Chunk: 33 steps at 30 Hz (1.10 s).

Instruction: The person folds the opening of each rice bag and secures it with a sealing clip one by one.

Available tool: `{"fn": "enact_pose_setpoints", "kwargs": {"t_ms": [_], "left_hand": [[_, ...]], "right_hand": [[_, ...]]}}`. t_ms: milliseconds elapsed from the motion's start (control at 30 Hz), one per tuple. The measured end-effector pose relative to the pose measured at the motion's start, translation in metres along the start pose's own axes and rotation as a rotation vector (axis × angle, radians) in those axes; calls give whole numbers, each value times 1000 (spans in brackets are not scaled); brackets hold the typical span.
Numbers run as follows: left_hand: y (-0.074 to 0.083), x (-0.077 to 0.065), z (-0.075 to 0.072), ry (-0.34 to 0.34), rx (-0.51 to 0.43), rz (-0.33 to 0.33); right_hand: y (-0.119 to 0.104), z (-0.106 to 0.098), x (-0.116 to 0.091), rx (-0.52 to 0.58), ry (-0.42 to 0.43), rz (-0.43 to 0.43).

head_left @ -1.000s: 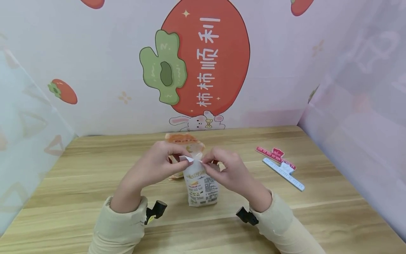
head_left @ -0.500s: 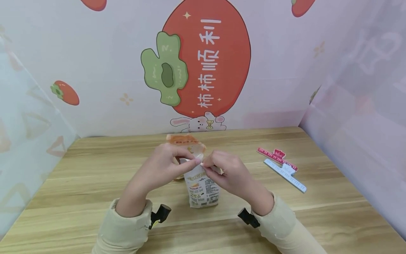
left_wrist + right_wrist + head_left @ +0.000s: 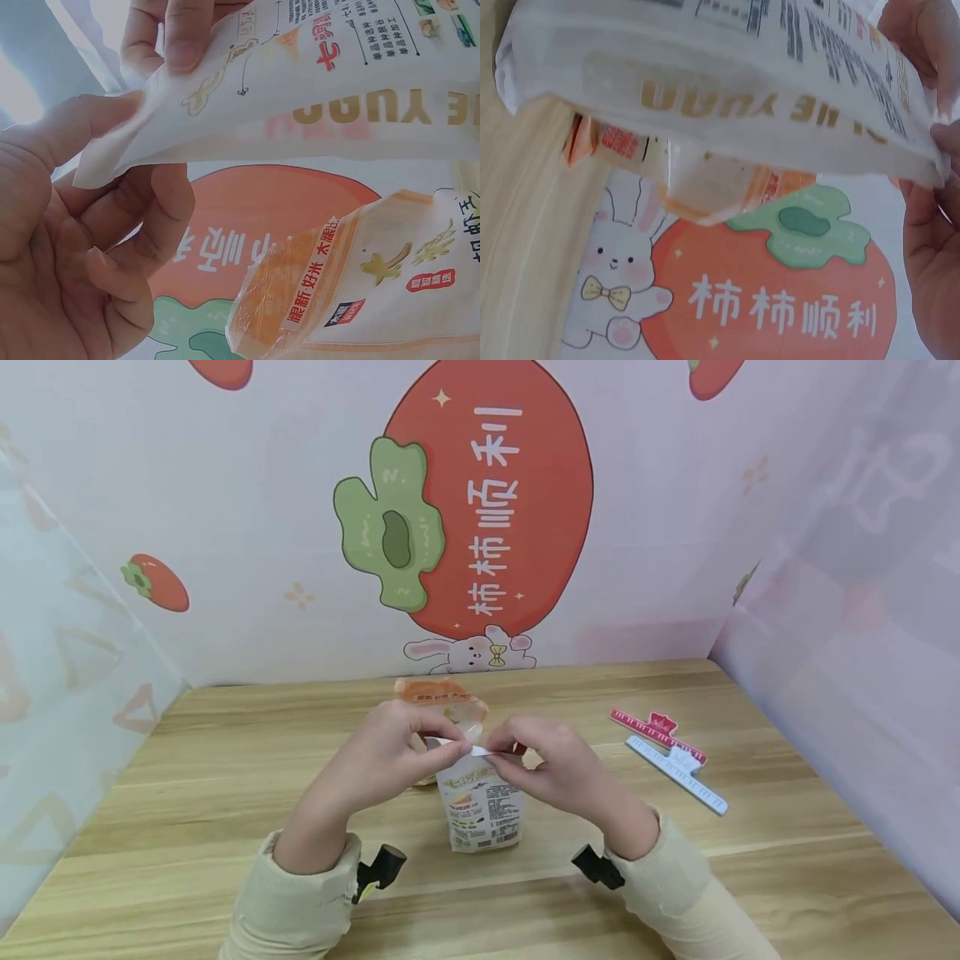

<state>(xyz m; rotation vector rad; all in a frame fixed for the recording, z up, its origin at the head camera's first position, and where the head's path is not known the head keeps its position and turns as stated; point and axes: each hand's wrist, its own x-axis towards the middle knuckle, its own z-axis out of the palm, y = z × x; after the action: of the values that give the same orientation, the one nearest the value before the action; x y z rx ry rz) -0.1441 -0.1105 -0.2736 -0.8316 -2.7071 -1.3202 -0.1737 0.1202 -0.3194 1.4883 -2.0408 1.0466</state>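
Note:
A white printed rice bag (image 3: 483, 810) stands upright near the middle of the table. My left hand (image 3: 371, 756) pinches the left part of its top edge between thumb and fingers. On the other side, my right hand (image 3: 558, 768) pinches the top edge toward the right corner. Between the two hands a short white folded strip of the rim shows. In the left wrist view the bag's upper end (image 3: 150, 135) lies flat between thumb and fingers. Behind it stands an orange and white rice bag (image 3: 442, 692), partly hidden by the white bag and my left hand.
To the right on the wooden table (image 3: 187, 793) lie a red clip (image 3: 656, 732) and a light blue clip (image 3: 675, 772), side by side and slanted. A printed backdrop (image 3: 262, 527) rises behind the table, with cloth sides left and right.
My left hand has shifted right along the bag's top edge. My right hand came close to it, then moved slightly right, so the top now looks flatter. The clips are unmoved.

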Motion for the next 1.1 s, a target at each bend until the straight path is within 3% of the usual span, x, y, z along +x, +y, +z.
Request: {"fn": "enact_pose_setpoints", "kwargs": {"t_ms": [267,467,633,733,933,1100], "left_hand": [[0,1,2,28,-1,-17],[2,2,11,76,10,-108],[3,2,14,71,1,-126],[3,2,14,61,-4,-135],[4,3,13,69,2,-150],[5,3,11,72,15,-148]], "right_hand": [[3,-3,-1,17,-39,64],[1,1,-1,-53,-12,-8],[0,1,0,-72,-12,-42],[0,-3,-1,-33,-55,-2],[-2,-14,-2,17,-158,163],[-2,-16,-2,-15,-187,185]]}}
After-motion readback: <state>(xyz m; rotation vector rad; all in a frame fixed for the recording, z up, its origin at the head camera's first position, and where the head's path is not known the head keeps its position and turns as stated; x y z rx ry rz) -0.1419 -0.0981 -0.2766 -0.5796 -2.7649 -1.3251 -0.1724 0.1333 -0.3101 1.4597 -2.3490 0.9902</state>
